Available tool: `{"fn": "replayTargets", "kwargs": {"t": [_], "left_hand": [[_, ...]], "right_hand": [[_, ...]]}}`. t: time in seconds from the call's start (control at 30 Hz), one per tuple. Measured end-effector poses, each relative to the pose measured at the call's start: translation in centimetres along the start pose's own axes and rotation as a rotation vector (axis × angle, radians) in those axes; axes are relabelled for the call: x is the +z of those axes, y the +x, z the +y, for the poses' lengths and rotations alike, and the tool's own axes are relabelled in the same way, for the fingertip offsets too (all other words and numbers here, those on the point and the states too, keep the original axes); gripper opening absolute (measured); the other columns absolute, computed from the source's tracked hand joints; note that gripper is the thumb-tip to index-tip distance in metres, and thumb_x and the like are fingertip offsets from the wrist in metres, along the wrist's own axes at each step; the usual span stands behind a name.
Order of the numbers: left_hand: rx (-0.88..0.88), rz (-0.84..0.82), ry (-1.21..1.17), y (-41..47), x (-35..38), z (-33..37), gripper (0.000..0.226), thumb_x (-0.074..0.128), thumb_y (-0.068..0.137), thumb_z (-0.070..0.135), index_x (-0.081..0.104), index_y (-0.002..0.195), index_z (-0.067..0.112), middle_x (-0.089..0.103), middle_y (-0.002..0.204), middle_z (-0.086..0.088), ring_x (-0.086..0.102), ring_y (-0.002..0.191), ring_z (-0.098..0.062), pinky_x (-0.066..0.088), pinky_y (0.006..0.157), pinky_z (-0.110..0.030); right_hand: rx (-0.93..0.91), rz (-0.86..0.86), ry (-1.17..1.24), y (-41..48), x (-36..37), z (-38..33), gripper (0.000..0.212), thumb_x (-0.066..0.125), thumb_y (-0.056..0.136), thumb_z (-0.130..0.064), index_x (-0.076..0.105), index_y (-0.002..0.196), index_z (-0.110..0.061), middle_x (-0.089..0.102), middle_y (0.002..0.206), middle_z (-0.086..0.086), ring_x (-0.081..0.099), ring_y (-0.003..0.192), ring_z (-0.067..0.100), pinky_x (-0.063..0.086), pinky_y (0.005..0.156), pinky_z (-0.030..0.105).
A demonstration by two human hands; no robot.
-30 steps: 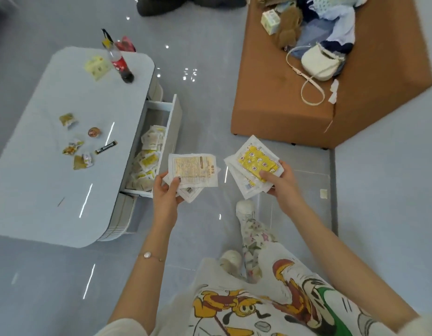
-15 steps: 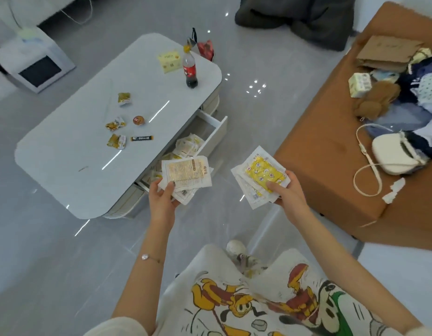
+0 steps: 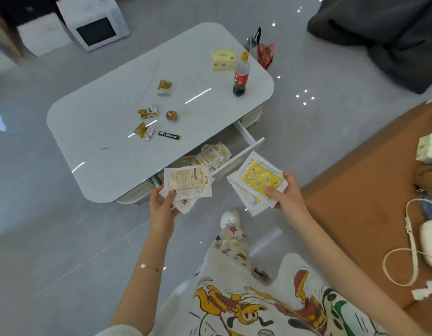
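Head view shows the left hand (image 3: pixel 161 209) pinching a small stack of flat white paper sachets with beige printed backs (image 3: pixel 188 183), thumb on top and fingers curled beneath, at 11 o'clock from the person's white shoe (image 3: pixel 230 218). The right hand (image 3: pixel 286 197) clamps a fanned stack of flat white sachets with a yellow patterned face (image 3: pixel 259 181) in the same way, at 1 o'clock from the shoe. Both stacks hang in the air at the near side of the open white drawer (image 3: pixel 238 163) of the glossy white rounded coffee table (image 3: pixel 108 122), where more loose sachets (image 3: pixel 213 155) lie.

The work looks like gathering or sorting sachets. To do it well, square each fanned stack first. Then slide one stack under the other hand's thumb. Hold everything level so the slick bottom sachets do not slip out.
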State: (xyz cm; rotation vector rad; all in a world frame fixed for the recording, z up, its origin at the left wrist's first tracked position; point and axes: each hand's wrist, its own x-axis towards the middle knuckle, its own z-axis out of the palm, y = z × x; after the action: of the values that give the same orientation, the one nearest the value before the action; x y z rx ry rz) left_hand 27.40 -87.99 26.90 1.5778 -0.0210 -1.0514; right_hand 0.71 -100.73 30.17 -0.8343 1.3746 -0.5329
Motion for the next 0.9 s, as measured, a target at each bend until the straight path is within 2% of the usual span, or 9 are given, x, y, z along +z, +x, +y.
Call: {"fn": "replayTargets", "kwargs": {"t": [0.07,0.23,0.33,0.4,0.47,0.57,0.7,0.77,0.9], "left_hand": [[-0.031,0.036,-0.016,1.9,0.8,0.2,0.017,0.049,0.098,0.005,0.049,0.109,0.018,0.066,0.109,-0.006,0.068,0.091,-0.021,0.059,0.065,-0.032],[-0.118,0.156,-0.079,5.9,1.8,0.8,0.033,0.050,0.098,0.006,0.042,0.130,0.011,0.061,0.121,-0.012,0.066,0.097,-0.024,0.055,0.077,-0.041],[-0.141,0.198,-0.112,7.9,1.8,1.0,0.023,0.048,0.098,0.005,0.046,0.120,0.013,0.062,0.117,-0.010,0.066,0.095,-0.022,0.055,0.078,-0.041],[-0.173,0.226,-0.133,9.4,1.6,0.7,0.016,0.048,0.098,0.005,0.049,0.107,0.018,0.063,0.113,-0.008,0.066,0.095,-0.022,0.055,0.080,-0.042],[-0.205,0.262,-0.137,11.1,1.3,-0.3,0.017,0.048,0.098,0.004,0.050,0.105,0.020,0.063,0.114,-0.009,0.066,0.096,-0.023,0.056,0.076,-0.040],[-0.277,0.334,-0.120,15.1,0.7,-4.2,0.021,0.048,0.097,0.002,0.048,0.116,0.012,0.061,0.122,-0.015,0.065,0.099,-0.027,0.057,0.069,-0.037],[-0.407,0.442,-0.129,21.5,0.3,-11.9,0.024,0.048,0.097,0.001,0.049,0.116,0.014,0.058,0.128,-0.017,0.062,0.102,-0.032,0.055,0.068,-0.037],[-0.437,0.494,-0.162,25.4,0.1,-15.8,0.027,0.048,0.097,0.001,0.049,0.120,0.016,0.058,0.127,-0.016,0.060,0.105,-0.033,0.054,0.071,-0.038],[-0.433,0.560,-0.193,33.2,-0.5,-22.1,0.025,0.048,0.097,0.000,0.047,0.117,0.015,0.056,0.128,-0.016,0.060,0.107,-0.031,0.053,0.077,-0.039]], "right_hand": [[0.006,-0.017,-0.038,2.4,0.6,-1.3,0.050,0.068,0.084,-0.004,0.042,0.124,-0.020,0.061,0.123,0.009,0.062,0.110,0.027,0.056,0.074,0.039],[0.028,-0.033,-0.058,6.8,2.2,-4.6,0.050,0.068,0.084,-0.004,0.041,0.121,-0.024,0.061,0.120,0.004,0.062,0.106,0.024,0.055,0.072,0.037],[0.046,-0.032,-0.071,9.6,3.1,-6.1,0.051,0.068,0.085,-0.005,0.042,0.125,-0.023,0.062,0.119,0.002,0.063,0.104,0.022,0.053,0.070,0.033],[0.075,-0.037,-0.098,12.0,3.6,-6.4,0.056,0.067,0.086,-0.007,0.040,0.132,-0.022,0.062,0.121,0.001,0.062,0.105,0.021,0.052,0.073,0.034],[0.108,-0.039,-0.138,14.8,4.1,-5.9,0.060,0.068,0.086,-0.008,0.037,0.136,-0.021,0.061,0.123,0.000,0.061,0.108,0.022,0.052,0.077,0.037],[0.158,-0.038,-0.215,20.4,5.2,-3.2,0.063,0.067,0.085,-0.004,0.036,0.138,-0.019,0.059,0.126,0.004,0.059,0.111,0.024,0.052,0.083,0.040],[0.246,-0.066,-0.362,29.8,7.2,3.3,0.060,0.067,0.084,0.001,0.040,0.132,-0.020,0.058,0.128,0.009,0.058,0.112,0.025,0.049,0.094,0.044],[0.260,-0.096,-0.432,34.9,8.6,6.9,0.063,0.067,0.083,0.000,0.039,0.135,-0.020,0.057,0.129,0.008,0.057,0.114,0.026,0.049,0.090,0.040],[0.263,-0.135,-0.543,44.4,11.5,13.2,0.059,0.064,0.084,0.003,0.041,0.134,-0.018,0.058,0.118,0.002,0.058,0.108,0.022,0.047,0.080,0.031]]}}
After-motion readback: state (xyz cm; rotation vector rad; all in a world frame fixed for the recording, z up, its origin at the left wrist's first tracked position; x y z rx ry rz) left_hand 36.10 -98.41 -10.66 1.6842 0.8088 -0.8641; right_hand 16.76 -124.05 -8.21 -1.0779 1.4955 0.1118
